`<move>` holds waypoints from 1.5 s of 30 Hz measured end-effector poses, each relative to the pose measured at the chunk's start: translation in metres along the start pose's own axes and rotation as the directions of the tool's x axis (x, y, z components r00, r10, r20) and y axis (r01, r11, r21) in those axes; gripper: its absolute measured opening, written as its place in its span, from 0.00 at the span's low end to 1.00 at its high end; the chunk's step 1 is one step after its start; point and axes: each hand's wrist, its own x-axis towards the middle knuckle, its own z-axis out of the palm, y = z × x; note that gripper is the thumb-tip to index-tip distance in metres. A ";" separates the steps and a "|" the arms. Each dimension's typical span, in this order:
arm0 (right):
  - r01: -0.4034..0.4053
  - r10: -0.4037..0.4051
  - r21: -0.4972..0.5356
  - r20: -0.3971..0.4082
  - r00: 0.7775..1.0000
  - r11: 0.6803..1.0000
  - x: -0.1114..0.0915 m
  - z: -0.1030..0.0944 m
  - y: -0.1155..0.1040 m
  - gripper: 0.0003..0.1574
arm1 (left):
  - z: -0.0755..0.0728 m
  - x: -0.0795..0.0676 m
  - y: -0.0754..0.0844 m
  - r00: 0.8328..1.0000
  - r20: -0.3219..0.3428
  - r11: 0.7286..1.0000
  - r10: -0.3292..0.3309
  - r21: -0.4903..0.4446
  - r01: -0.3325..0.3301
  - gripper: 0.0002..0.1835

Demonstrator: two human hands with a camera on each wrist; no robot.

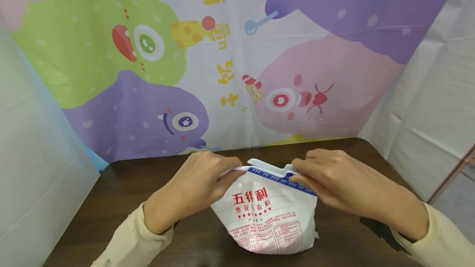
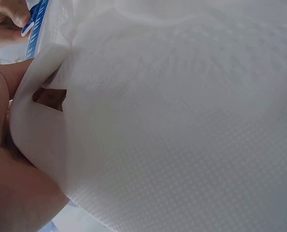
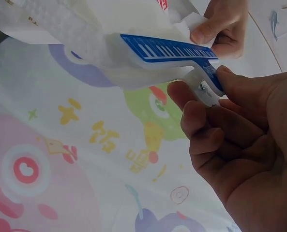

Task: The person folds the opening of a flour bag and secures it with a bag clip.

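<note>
A white flour bag [image 1: 259, 217] with red Chinese print stands on the table, its top folded flat. Along that top edge lies a blue-and-white bag clip [image 1: 276, 177] with a piano-key pattern; its white bar shows just behind the blue strip. My right hand [image 1: 332, 178] pinches the clip near its right end, thumb on the blue tab in the right wrist view, fingers curled underneath. At the top left corner of the bag, my left hand [image 1: 202, 178] pinches the plastic between thumb and fingers. White bag plastic [image 2: 182, 116] fills most of the left wrist view.
The dark wooden table [image 1: 148, 201] has rounded back corners. Behind it hangs a cloth backdrop [image 1: 230, 131] with cartoon monsters, and white cloth walls [image 1: 29, 143] rise at both sides. A dark object [image 1: 378, 226] shows under the right forearm.
</note>
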 end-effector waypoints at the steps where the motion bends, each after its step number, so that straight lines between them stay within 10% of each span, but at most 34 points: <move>1: 0.007 -0.007 -0.010 -0.002 1.000 1.000 0.000 0.000 0.000 0.23 | 0.000 0.000 0.000 1.000 0.002 1.000 -0.001 0.001 0.001 0.04; 22: 0.030 -0.030 -0.058 0.005 1.000 0.998 0.001 0.007 -0.004 0.22 | -0.005 -0.011 -0.002 0.990 0.097 0.992 -0.101 -0.064 0.108 0.07; 45: 0.052 -0.050 -0.061 0.039 0.998 0.997 0.004 0.008 -0.001 0.20 | -0.004 -0.007 -0.002 0.999 0.039 1.000 -0.027 -0.010 0.027 0.04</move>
